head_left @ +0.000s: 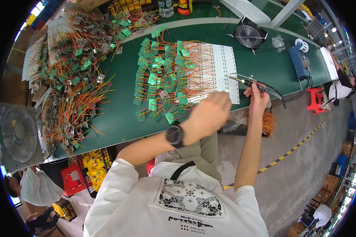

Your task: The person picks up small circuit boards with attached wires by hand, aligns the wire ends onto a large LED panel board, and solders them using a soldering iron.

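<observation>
— Head view, looking down: what have you got in your hands?

— My right hand (pixel 258 96) is closed around a soldering iron (pixel 252 83), its tip pointing left over the white LED strip panel (pixel 222 63). My left hand (pixel 210 112), with a black wristwatch (pixel 175 135) on the wrist, is curled loosely over the panel's near edge; its fingers are turned away from me, so I cannot tell whether it pinches anything.

— How does that panel look?

— White, ribbed into narrow strips, lying flat on the green table (pixel 122 118). Orange and yellow wires run from its left side to rows of small green circuit boards (pixel 158 79) beside it.

— And the surface and room?

— A long green bench with a pale edge, on a grey concrete floor marked with a yellow-and-black line.

— What else is around?

— A big tangled heap of boards and wires (pixel 73 67) to my left, well apart from the panel. A black round fan (pixel 248 34) stands beyond the panel, a blue box (pixel 298 61) to its right, a grey fan (pixel 19 136) at the bench's left end. A red stool (pixel 315 99) sits by the far side, near another person (pixel 338 89). My left forearm hides the boards nearest me.
</observation>
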The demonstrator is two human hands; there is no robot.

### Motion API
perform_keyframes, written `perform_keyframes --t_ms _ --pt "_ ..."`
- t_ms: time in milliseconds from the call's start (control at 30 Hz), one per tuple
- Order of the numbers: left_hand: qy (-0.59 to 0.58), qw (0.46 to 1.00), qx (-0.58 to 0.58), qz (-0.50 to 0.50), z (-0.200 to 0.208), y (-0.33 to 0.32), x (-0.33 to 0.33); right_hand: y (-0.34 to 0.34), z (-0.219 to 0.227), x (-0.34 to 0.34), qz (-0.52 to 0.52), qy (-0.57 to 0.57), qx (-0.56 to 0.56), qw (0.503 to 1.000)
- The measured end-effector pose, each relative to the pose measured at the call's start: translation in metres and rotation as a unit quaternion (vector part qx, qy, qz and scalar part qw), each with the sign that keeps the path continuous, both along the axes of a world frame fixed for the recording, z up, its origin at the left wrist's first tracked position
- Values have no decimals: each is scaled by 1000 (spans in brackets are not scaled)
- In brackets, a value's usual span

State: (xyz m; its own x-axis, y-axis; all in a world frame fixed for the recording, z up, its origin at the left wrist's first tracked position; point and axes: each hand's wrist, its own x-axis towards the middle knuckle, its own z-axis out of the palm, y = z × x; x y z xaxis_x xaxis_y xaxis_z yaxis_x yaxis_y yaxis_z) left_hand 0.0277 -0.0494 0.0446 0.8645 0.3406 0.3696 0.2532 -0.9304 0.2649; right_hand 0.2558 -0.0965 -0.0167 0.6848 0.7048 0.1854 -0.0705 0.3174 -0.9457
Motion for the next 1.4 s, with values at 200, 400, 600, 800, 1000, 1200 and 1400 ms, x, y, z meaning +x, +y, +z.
perform_keyframes --t_ms 200,400,600,800,1000,1200,1400 --pt "71 989 114 62 -39 -36 39 -2 2 -3 -7 4 15 1000" --pt "130 962 226 79 -38 -46 30 -3 6 -1 9 17 18 1000" --pt "80 975 198 59 -41 -65 11 -5 9 3 8 50 20 999" --pt "3 991 132 2 -41 -57 -6 14 26 13 -3 71 7 997" --pt "-12 995 100 8 -44 -57 0 70 31 45 6 41 48 998" --pt "-33 995 54 83 -42 -54 30 86 9 55 -6 73 60 995" --pt "-115 991 4 68 -14 -48 14 80 7 60 13 69 36 997"
